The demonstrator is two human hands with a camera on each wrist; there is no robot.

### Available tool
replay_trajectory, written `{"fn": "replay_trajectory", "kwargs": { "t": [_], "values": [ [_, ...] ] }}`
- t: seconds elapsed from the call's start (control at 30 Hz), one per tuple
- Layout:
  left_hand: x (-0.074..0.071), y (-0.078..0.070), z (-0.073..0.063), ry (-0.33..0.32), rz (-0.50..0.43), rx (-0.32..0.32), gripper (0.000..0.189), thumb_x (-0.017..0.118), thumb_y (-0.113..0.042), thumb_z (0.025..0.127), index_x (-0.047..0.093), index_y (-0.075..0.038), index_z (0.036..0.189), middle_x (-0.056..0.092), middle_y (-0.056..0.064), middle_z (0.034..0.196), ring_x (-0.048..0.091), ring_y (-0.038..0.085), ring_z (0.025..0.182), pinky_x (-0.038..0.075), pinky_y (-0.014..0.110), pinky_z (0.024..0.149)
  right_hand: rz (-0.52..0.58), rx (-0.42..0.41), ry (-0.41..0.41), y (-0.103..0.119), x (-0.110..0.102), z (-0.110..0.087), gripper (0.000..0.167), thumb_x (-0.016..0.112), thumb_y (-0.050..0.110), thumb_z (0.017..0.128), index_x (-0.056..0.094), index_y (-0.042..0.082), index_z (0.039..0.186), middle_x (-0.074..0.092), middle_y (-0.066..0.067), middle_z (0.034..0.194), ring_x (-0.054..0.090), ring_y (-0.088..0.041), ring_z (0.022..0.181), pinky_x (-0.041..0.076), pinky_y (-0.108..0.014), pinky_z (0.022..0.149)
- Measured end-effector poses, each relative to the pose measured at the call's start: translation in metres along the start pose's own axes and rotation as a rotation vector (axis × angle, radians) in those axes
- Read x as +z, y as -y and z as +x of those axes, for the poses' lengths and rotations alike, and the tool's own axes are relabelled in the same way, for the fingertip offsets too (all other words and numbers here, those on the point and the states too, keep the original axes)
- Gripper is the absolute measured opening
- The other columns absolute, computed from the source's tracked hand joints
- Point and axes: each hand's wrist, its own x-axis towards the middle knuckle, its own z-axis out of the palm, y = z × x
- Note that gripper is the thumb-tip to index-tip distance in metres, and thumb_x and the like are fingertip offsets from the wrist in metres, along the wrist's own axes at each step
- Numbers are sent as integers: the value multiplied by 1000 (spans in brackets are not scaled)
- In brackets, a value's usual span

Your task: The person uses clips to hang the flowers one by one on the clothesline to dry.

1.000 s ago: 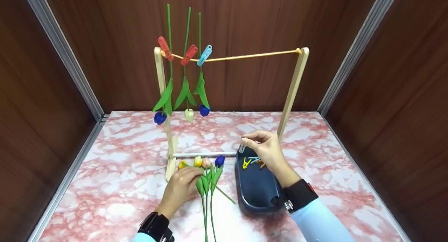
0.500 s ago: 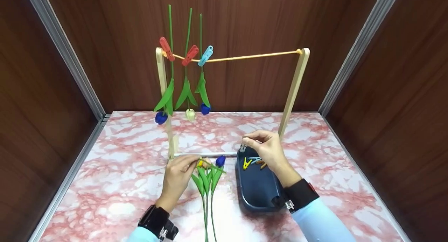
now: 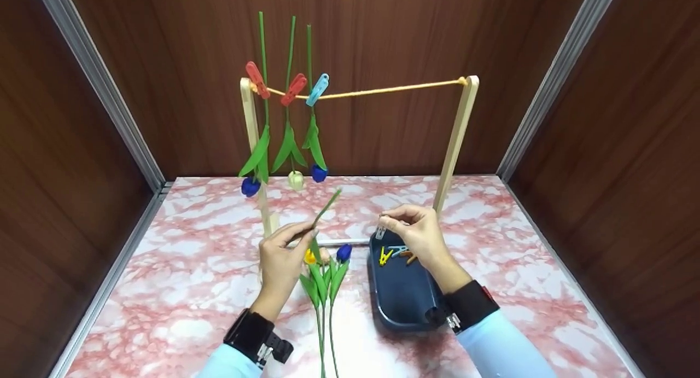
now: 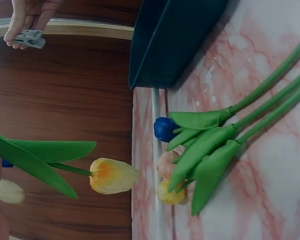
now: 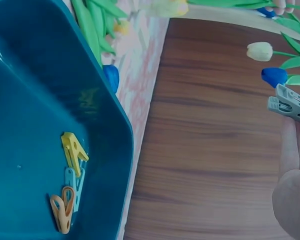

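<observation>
My left hand (image 3: pixel 284 260) pinches the green stem of a yellow-and-white tulip (image 4: pixel 114 176), in front of the rack's left post. The stem's cut end points up and the bloom hangs down, as the left wrist view shows. Over the far end of the dark blue bin (image 3: pixel 402 296), my right hand (image 3: pixel 418 236) holds a grey clothespin (image 5: pixel 290 104) between thumb and fingers. Beneath the left hand lie three tulips side by side, with a blue bloom (image 3: pixel 344 252), a pink bloom (image 4: pixel 167 164) and a yellow bloom (image 4: pixel 171 194).
A wooden rack (image 3: pixel 456 143) carries an orange cord (image 3: pixel 388 89). Clipped upside down at its left are two blue tulips and a white tulip (image 3: pixel 296 180), by two red clothespins (image 3: pixel 294 89) and a light blue clothespin (image 3: pixel 318 89). Yellow (image 5: pixel 74 152), blue and orange clothespins lie in the bin.
My left hand has lifted the yellow-and-white tulip off the table and turned it, so its stem end swung from lower right to pointing up. My right hand has stayed over the bin with the clothespin.
</observation>
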Motion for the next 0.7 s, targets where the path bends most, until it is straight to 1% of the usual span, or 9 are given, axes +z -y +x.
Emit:
{"fn": "replay_trajectory", "kwargs": {
  "t": [0.1, 0.2, 0.3, 0.43, 0.5, 0.57, 0.7],
  "values": [
    [9, -8, 7, -9, -6, -21, 20, 88, 1, 85, 84, -3, 105, 82, 8, 98, 79, 25, 87, 64, 26, 81, 15, -10, -9, 3, -1, 1, 8, 84, -3, 89, 82, -4, 96, 80, -15, 90, 72, -11, 79, 60, -21, 71],
    [20, -17, 17, -15, -13, -28, 21, 88, -1, 86, 83, -2, 106, 82, 9, 98, 79, 24, 87, 65, 26, 81, 32, -20, -8, 5, -1, 2, 8, 83, -2, 90, 82, -4, 98, 80, -13, 90, 74, -12, 81, 62, -23, 72],
    [32, -26, 32, -25, -22, -17, 22, 89, 0, 85, 83, -2, 106, 82, 11, 99, 79, 25, 86, 65, 29, 78, 42, -29, -8, 7, 1, 3, 10, 83, -1, 91, 81, -6, 99, 80, -13, 91, 74, -12, 82, 61, -23, 73],
    [47, -35, 56, -34, -29, -16, 22, 90, -2, 85, 83, -2, 106, 82, 12, 100, 79, 25, 86, 66, 28, 77, 40, -44, -37, 9, 2, 4, 9, 83, -1, 91, 82, -6, 99, 80, -15, 92, 73, -11, 80, 59, -20, 68],
    [53, -39, 70, -44, -29, -40, 21, 90, -4, 85, 84, -2, 105, 82, 12, 100, 79, 24, 85, 65, 27, 76, 42, -52, -55, 10, 3, 5, 8, 83, -1, 91, 82, -5, 98, 80, -15, 92, 73, -11, 79, 59, -20, 66],
    [58, -43, 83, -59, -22, -81, 21, 91, -7, 85, 84, -3, 104, 82, 11, 99, 79, 23, 83, 64, 25, 74, 47, -53, -66, 11, 3, 5, 8, 83, -2, 90, 82, -5, 97, 81, -15, 91, 74, -11, 79, 59, -20, 65],
    [66, -52, 108, -92, -2, -171, 21, 92, -12, 85, 85, -5, 103, 82, 8, 98, 78, 18, 82, 63, 24, 73, 76, -72, -79, 14, 6, 7, 8, 82, -6, 89, 80, -8, 97, 81, -14, 91, 75, -11, 80, 58, -19, 65]
  ]
}}
